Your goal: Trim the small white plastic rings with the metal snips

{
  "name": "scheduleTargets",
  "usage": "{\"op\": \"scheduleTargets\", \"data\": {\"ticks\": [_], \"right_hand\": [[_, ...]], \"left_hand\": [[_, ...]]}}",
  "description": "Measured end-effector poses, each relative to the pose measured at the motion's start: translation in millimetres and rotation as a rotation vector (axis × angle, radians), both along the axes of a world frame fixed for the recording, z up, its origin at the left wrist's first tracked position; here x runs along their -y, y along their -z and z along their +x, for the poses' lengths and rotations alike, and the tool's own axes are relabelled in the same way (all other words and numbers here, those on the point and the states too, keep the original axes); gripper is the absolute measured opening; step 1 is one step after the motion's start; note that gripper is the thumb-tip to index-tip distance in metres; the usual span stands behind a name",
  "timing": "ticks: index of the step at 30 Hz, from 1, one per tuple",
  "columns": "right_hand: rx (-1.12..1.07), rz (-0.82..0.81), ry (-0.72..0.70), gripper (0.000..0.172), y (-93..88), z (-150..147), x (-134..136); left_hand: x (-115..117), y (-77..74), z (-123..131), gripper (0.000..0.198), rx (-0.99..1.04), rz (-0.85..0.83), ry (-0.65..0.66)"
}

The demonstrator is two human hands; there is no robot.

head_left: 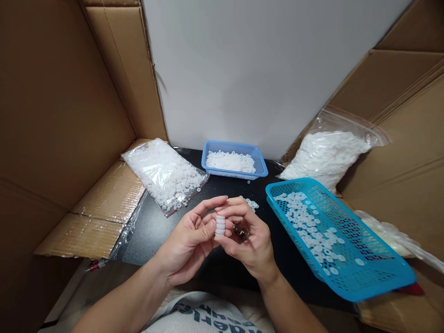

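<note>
Above the black table, a short stack of white plastic rings [220, 225] is pinched between my two hands. My left hand [192, 240] is closed, its thumb and fingers against the stack's left side. From the other side my right hand [251, 240] is closed on the same stack with fingertips and thumb. In the curl of the right hand lie small dark shiny metal pieces [241, 230], whose kind I cannot make out. Just behind the right fingers, a few loose white rings [251, 203] lie on the table, partly hidden.
At right stands a turquoise basket [381, 282] with many flat white rings. Farther back is a blue basket [262, 172] of small white pieces. Filled clear bags lie at left [163, 171] and back right [326, 152]. Cardboard walls [62, 106] enclose the sides.
</note>
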State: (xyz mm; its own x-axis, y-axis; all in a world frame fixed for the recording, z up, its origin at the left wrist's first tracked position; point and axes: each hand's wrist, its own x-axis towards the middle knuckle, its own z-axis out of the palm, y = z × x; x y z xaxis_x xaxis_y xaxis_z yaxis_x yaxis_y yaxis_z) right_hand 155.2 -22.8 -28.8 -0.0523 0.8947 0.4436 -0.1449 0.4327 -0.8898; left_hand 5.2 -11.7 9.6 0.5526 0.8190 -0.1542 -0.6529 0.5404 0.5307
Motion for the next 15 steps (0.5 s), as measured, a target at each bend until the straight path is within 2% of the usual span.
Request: {"op": "scheduleTargets", "data": {"ticks": [15], "right_hand": [[-0.027,-0.028,-0.060,0.032,-0.1,-0.7,1.9]], "left_hand": [[1.1,-2.5,0.7,0.027,-0.032,0.097,-0.007]]}}
